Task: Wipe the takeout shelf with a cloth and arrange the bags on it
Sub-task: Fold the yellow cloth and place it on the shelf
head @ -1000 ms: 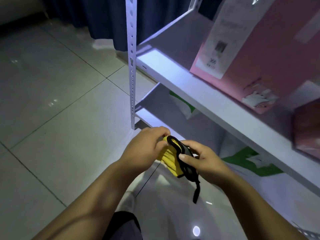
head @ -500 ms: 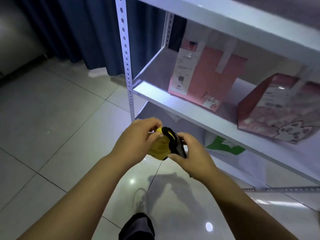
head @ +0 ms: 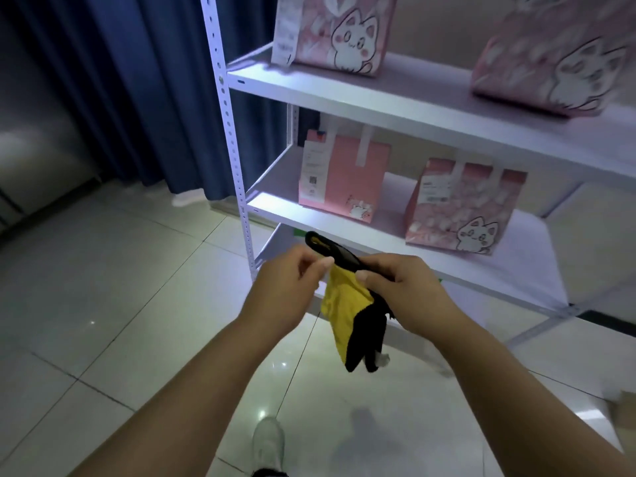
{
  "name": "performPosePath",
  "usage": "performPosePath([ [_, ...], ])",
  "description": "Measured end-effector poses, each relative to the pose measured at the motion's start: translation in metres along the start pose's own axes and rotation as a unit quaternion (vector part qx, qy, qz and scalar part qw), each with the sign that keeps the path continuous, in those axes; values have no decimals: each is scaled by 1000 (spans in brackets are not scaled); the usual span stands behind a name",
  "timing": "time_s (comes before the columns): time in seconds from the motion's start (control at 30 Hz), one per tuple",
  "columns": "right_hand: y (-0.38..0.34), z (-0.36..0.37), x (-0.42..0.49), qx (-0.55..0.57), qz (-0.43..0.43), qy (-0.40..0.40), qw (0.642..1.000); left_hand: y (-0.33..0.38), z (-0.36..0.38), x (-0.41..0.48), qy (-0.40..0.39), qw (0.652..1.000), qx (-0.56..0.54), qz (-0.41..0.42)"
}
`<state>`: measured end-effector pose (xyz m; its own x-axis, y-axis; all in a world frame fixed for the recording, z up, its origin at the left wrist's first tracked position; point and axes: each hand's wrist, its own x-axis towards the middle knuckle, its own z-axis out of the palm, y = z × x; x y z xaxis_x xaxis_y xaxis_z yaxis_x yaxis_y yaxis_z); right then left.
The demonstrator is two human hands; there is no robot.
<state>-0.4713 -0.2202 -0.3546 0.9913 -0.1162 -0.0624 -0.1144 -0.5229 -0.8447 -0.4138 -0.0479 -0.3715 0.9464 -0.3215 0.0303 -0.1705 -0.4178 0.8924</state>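
Note:
A yellow and black cloth (head: 349,313) hangs between my hands in front of the white metal takeout shelf (head: 344,232). My left hand (head: 287,292) pinches its yellow corner. My right hand (head: 402,290) grips the black part, and the loose end dangles below. On the middle shelf board stand two pink bags, one plain (head: 344,175) and one with a cat print (head: 457,206). Two more pink cat bags, one on the left (head: 339,32) and one on the right (head: 557,53), sit on the upper board (head: 413,98).
A dark blue curtain (head: 137,94) hangs left of the shelf's perforated post (head: 229,132). Glossy pale floor tiles (head: 120,304) spread below. My white shoe (head: 268,445) shows at the bottom. A green and white bag peeks out under the middle board.
The view has tilted up, showing the upper board and more bags. My hands have pulled the bunched cloth open, so it now hangs down unfolded between them.

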Motion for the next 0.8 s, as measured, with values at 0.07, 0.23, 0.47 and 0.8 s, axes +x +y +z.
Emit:
performPosePath([
  [0.07,-10,-7,-18,33,-4,13,999,15,10,-19,-60,998,-35,-5],
  [0.23,-31,-13,-58,57,8,-1,998,41,7,-42,-98,992,-76,-8],
  [0.47,-70,12,-96,-3,-12,-10,1000,44,-25,-70,-116,988,-105,20],
  [0.8,-98,28,-138,-10,4,107,994,49,-51,-102,-147,974,-169,17],
])
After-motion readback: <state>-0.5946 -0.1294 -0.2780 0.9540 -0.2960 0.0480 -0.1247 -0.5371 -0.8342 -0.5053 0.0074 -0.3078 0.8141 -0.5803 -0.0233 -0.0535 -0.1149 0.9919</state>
